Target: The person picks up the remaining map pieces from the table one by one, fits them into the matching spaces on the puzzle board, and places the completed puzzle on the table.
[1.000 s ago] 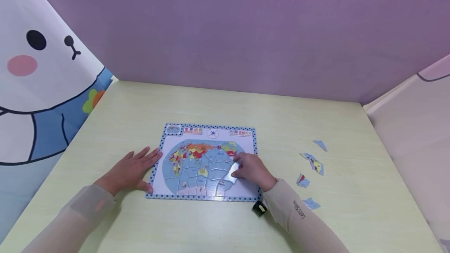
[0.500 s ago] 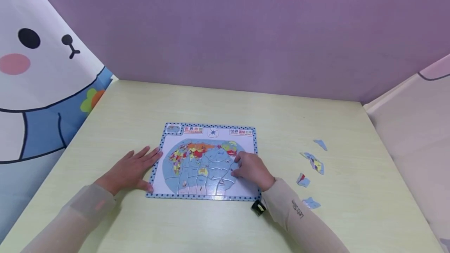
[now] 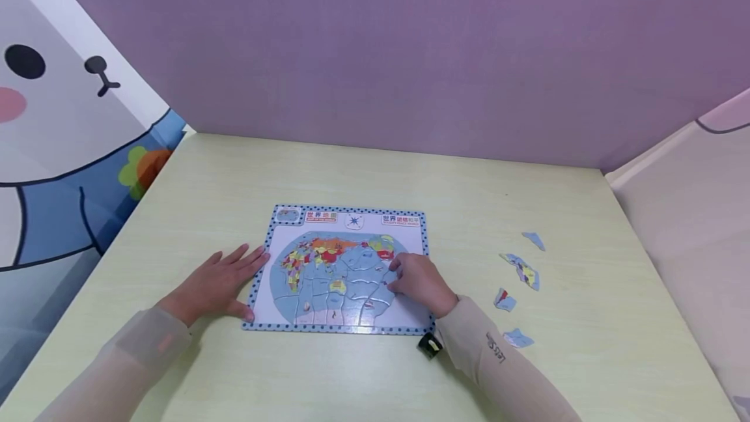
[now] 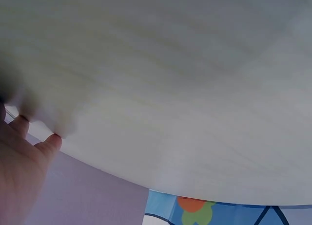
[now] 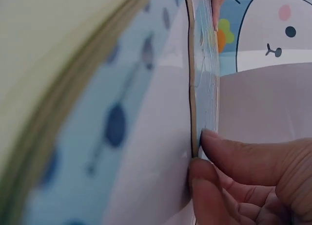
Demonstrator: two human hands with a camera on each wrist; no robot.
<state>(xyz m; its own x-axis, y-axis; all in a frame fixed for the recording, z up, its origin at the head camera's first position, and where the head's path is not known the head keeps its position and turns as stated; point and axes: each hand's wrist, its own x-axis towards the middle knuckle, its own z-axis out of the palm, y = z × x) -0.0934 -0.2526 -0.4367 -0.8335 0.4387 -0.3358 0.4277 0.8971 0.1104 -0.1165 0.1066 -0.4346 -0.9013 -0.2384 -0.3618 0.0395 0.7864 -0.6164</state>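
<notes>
A world-map jigsaw puzzle board (image 3: 281, 239) with a blue dotted border lies on the table, with interlocked pieces over much of its oval map. My left hand (image 3: 217, 288) is spread flat, its fingertips and thumb on the board's left edge. In the left wrist view, a few of its fingers (image 4: 46, 147) show at the lower left. On the map's right side, my right hand (image 3: 424, 284) pinches a puzzle piece (image 5: 194, 132) between thumb and index finger. The right wrist view shows the thumb (image 5: 239, 159) on its top face. The right hand hides part of the map.
Several loose map pieces lie right of the board, among them a yellow-and-blue piece (image 3: 526, 275) and a small blue piece (image 3: 534, 241). A small black object (image 3: 430, 346) sits by the right cuff. A purple panel (image 3: 375, 57) stands behind the table (image 3: 469, 207).
The puzzle piece in my right hand was tilted and glared white; now it lies flatter, level with the map. The right hand has barely shifted, and the left hand stays in place.
</notes>
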